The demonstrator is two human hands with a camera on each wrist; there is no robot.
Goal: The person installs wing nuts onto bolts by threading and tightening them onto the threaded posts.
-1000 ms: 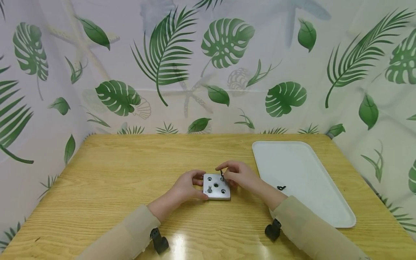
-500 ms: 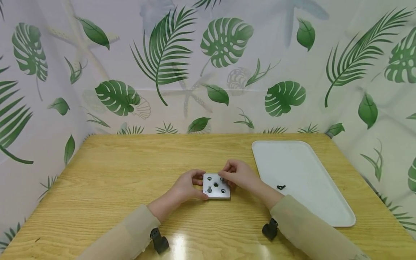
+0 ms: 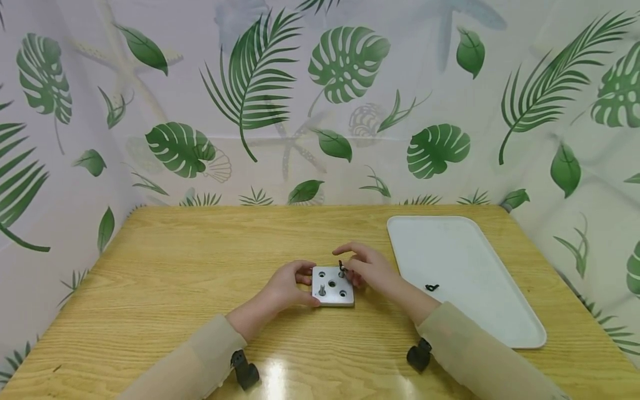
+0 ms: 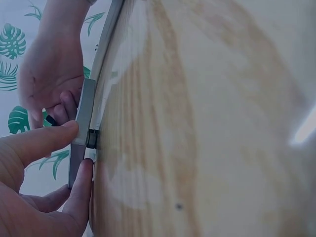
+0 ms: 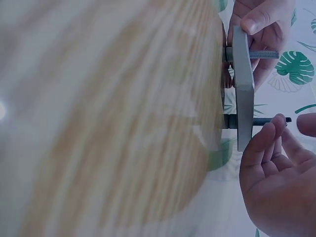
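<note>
Reaching in over the table (image 3: 150, 311) from its near side in beige sleeves (image 3: 185, 358), with a black wrist camera (image 3: 245, 372) at each cuff. Holding a silver metal plate (image 3: 332, 299) by its left edge in the left hand (image 3: 285, 288), with thumb toward its near corner and fingers toward its far one, probably to brace it against twisting. Lying about midway between the table's left and right edges, well in from the far edge. Facing flat side up; looking nearly square, so showing no clear long axis; running roughly parallel to the table's far edge along its near side.

Standing upright through it, near-left bolt (image 3: 322, 290) and far-right bolt (image 5: 260, 121), with threaded ends up and dark ends (image 5: 230, 121) beneath, seemingly propping it off the tabletop. Working at the far-right bolt's tip with the right hand (image 3: 372, 266), with index finger lifted apart; cannot tell whether pinching the black piece (image 5: 289, 120) there or loose around it.

Beyond, near the table's right edge, stretching lengthwise toward the far-right corner, a white tray (image 3: 465, 250); near its left rim, a similar loose piece (image 3: 432, 287), likely kept within easy reach. Past the table's far edge, leaf-printed cloth (image 3: 350, 66).
</note>
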